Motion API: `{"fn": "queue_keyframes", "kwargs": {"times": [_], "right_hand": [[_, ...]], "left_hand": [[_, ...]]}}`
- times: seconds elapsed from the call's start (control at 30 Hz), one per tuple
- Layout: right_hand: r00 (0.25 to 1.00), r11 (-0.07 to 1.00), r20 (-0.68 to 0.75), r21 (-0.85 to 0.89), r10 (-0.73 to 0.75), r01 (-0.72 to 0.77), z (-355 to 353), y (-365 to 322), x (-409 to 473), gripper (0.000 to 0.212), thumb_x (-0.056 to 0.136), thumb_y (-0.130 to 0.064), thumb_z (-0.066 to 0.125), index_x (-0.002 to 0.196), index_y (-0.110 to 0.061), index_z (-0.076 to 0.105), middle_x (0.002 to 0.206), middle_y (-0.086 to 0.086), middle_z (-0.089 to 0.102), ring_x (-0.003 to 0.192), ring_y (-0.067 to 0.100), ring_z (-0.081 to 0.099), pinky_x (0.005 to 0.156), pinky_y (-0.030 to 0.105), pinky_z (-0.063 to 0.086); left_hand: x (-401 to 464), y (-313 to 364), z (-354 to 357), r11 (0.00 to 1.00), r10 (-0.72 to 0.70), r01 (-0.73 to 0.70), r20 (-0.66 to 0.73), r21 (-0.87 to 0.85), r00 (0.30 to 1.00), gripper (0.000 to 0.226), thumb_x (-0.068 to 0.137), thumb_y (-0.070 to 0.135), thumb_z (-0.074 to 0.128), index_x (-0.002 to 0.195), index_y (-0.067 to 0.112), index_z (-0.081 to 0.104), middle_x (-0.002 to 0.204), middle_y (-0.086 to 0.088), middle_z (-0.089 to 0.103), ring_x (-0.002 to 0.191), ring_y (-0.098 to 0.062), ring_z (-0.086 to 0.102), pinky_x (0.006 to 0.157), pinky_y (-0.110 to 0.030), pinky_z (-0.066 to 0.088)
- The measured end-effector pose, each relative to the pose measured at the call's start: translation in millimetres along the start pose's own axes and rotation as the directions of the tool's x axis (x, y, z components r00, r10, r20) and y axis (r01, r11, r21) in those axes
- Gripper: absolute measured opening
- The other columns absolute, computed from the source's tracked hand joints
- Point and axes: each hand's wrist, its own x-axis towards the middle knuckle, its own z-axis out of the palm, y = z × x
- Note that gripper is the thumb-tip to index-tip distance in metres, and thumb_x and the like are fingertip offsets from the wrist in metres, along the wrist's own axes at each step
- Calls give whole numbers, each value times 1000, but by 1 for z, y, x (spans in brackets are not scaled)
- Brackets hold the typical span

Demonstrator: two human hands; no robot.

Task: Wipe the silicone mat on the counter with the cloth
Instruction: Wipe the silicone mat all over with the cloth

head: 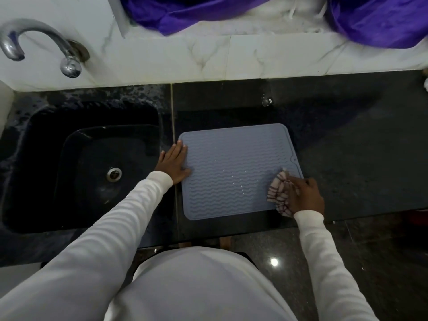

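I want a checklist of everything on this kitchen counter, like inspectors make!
Surface: dark stone counter, wet specks near the sink.
Job's things: grey mat lying flat on the counter; striped cloth bunched on the mat's right edge.
Clutter: a small shiny thing behind the mat, too small to tell.
Grippers: left hand flat on the mat's left edge; right hand gripping the cloth.
Cables: nothing seen.
Surroundings: tap, white marble wall, purple fabric.
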Motion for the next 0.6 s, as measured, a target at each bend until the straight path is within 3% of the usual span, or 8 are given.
{"fn": "queue_keyframes", "kwargs": {"times": [0.07,0.17,0.27,0.33,0.4,0.5,0.6], "right_hand": [[989,987,17,80,-145,143,12,-38,-9,33,88,-27,53,119,-28,65,113,11,54,88,34,62,79,36,48],[915,909,84,184,-394,375,50,-109,-27,34,90,-28,56,123,-36,60,107,8,54,86,32,61,77,35,50],[826,860,245,80,-507,504,98,-160,-38,43,93,-31,45,135,-41,46,115,10,48,92,36,60,78,43,52],[775,810,294,-8,-559,587,117,-166,-41,48,91,-34,32,138,-38,43,121,14,47,89,40,60,69,46,51],[781,806,294,-56,-551,589,116,-157,-41,50,88,-36,28,134,-36,48,118,15,51,82,40,60,60,43,51],[812,836,345,-118,-471,536,101,-132,-25,42,95,-37,34,136,-35,44,127,13,45,96,39,57,74,40,47],[856,873,299,-123,-422,473,83,-96,-4,46,94,-28,48,139,-37,41,132,17,40,100,41,58,82,47,51]], "left_hand": [[0,0,-1,1000,11,-11,6,-8,1000,89,94,51,50,155,23,-8,161,4,-21,150,-16,-11,120,-49,-2],[2,-5,-1,1000,17,-17,5,-20,1000,92,92,53,54,155,24,-7,162,4,-19,150,-15,-10,120,-50,-1],[4,-6,2,999,14,-14,-10,-40,1000,96,90,55,55,155,23,-8,162,5,-18,150,-14,-9,120,-49,-1],[5,-5,4,998,-1,1,-8,-55,1000,97,90,54,55,155,22,-10,161,5,-19,150,-14,-10,120,-49,-2],[7,-5,5,999,-5,5,-4,-43,1000,96,91,53,54,155,22,-11,161,5,-20,149,-14,-12,120,-49,-3],[7,-6,6,999,-3,3,0,-43,1000,93,93,48,54,155,23,-11,161,5,-22,149,-14,-13,120,-49,-5],[6,-5,7,999,1,-2,-14,-50,1000,91,93,47,53,155,23,-10,161,5,-22,149,-14,-14,120,-50,-6]]}}
